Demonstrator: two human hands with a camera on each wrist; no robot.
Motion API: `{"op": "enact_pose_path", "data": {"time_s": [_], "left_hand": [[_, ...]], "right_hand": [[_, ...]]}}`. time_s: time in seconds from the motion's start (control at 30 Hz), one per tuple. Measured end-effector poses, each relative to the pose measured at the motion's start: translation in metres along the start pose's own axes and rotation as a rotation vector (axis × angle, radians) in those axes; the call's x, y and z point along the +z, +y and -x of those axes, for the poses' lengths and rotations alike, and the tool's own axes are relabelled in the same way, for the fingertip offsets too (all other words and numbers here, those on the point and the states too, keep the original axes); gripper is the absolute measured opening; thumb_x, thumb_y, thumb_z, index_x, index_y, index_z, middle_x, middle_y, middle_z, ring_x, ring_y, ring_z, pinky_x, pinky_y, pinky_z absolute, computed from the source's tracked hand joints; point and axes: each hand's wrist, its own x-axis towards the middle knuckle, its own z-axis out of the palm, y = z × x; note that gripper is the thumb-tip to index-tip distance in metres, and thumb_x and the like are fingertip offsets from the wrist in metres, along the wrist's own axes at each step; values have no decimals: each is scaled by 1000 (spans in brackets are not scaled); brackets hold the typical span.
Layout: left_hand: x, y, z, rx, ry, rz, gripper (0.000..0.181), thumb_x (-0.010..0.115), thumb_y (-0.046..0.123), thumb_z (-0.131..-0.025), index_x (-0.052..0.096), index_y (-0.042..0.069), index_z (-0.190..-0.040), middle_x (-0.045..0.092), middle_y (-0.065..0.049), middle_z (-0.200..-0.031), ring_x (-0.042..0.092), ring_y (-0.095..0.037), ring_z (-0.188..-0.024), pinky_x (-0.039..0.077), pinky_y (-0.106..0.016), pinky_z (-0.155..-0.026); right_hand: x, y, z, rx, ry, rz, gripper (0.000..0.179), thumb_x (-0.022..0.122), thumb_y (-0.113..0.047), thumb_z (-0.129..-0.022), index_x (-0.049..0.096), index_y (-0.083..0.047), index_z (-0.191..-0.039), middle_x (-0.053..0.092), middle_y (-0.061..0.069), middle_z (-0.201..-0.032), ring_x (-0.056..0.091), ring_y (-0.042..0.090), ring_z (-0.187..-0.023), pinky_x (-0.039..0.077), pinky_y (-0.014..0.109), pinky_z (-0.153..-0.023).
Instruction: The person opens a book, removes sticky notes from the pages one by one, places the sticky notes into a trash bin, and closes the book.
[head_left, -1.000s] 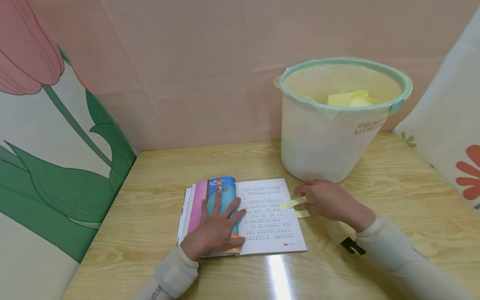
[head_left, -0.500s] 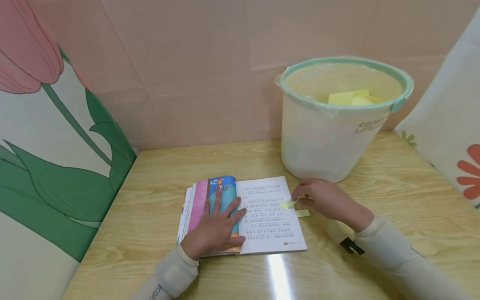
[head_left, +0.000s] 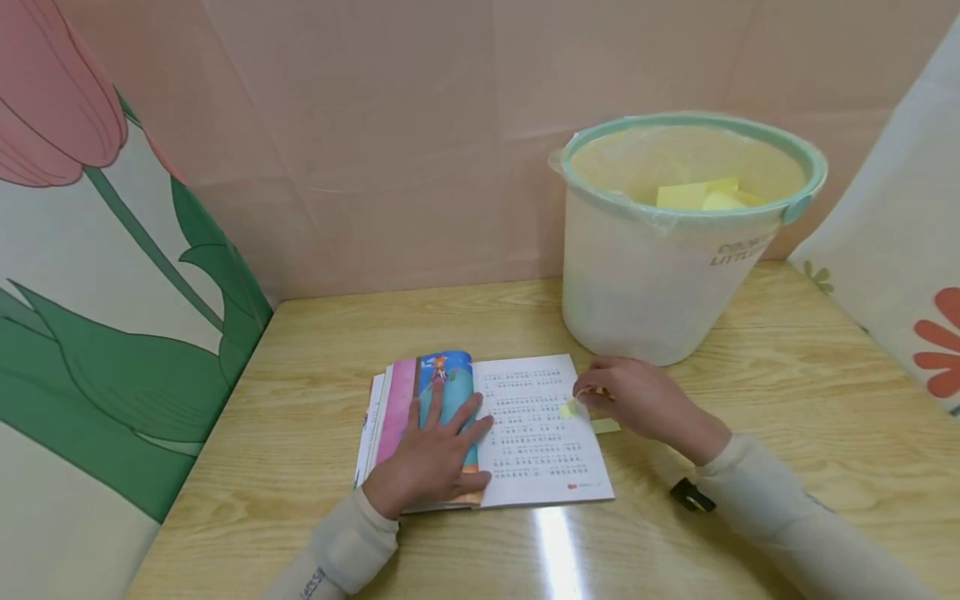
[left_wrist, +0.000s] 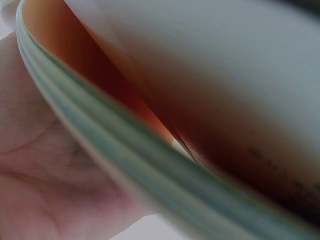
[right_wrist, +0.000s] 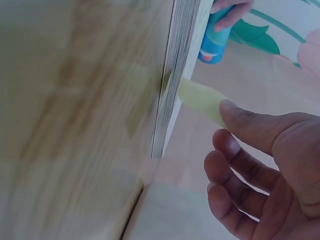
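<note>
The left hand [head_left: 431, 458] splays wide on the open book [head_left: 532, 467] at six o'clock, one yellow strip [head_left: 567, 410] looks part-peeled, a second tab [head_left: 605, 426] sits untouched at the book's three, the right hand [head_left: 637, 396] pinches the first, and papers [head_left: 697, 196] fill some of the bin [head_left: 637, 267] at two.

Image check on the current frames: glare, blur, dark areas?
Head: white glare streak on the table, just in front of the book; left wrist: page edges blurred, dark shading behind them; right wrist: table surface hazy with soft reflections, yellow strip and right hand fairly clear.
</note>
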Motion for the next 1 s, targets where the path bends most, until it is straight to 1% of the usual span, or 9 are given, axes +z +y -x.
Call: {"op": "enact_pose_path", "data": {"time_s": [0.1, 0.23, 0.33, 0.47, 0.63, 0.83, 1.0], "left_hand": [[0, 0, 0, -4, -2, 0, 73, 54, 61, -92, 36, 28, -154, 18, -1, -168, 1, -53, -151, 18, -76, -112], [0, 0, 1, -8, -5, 2, 73, 55, 62, -92, 37, 28, -154, 18, -1, -168, 0, -54, -151, 18, -75, -112], [0, 0, 2, -7, -3, 3, 73, 55, 61, -92, 37, 28, -154, 19, -1, -168, 1, -54, -150, 19, -75, -112], [0, 0, 1, -1, 0, -1, 73, 54, 61, -92, 37, 28, -154, 18, -1, -168, 1, -53, -151, 19, -75, -112], [0, 0, -1, 8, 7, -24, 72, 54, 62, -92, 37, 28, -154, 20, 0, -167, 3, -53, -151, 20, -74, -112], [0, 1, -2, -3, 2, -30, 73, 57, 62, -91, 38, 30, -153, 21, 0, -167, 4, -52, -151, 21, -74, -112], [1, -1, -2, -7, -3, -47, 74, 56, 63, -91, 37, 30, -154, 19, 1, -167, 3, -52, -151, 21, -74, -112]], "right_hand": [[2, -4, -4, -17, 19, -4, 11, 80, -13, -83, 77, -22, -89, 67, -10, -85, 56, 4, -72, 48, 25, -64], [3, -10, -8, -17, 8, -14, 10, 81, -15, -83, 78, -22, -89, 65, -10, -84, 53, 2, -68, 45, 21, -59], [4, -12, -10, -8, -1, -13, 10, 81, -15, -83, 78, -22, -90, 64, -10, -83, 52, 2, -67, 43, 20, -58], [5, -10, -12, 4, 0, -4, 10, 81, -16, -83, 79, -20, -91, 65, -9, -84, 53, 4, -69, 44, 21, -59], [7, -4, -16, 23, 7, -6, 8, 80, -18, -85, 78, -20, -92, 66, -9, -86, 53, 6, -69, 45, 24, -60], [11, -1, -27, 39, 15, -20, 6, 78, -19, -86, 78, -21, -92, 69, -8, -87, 59, 7, -72, 49, 29, -66], [14, 1, -36, 51, 17, -25, 5, 77, -19, -87, 77, -19, -92, 69, -7, -84, 60, 8, -71, 50, 30, -66]]}}
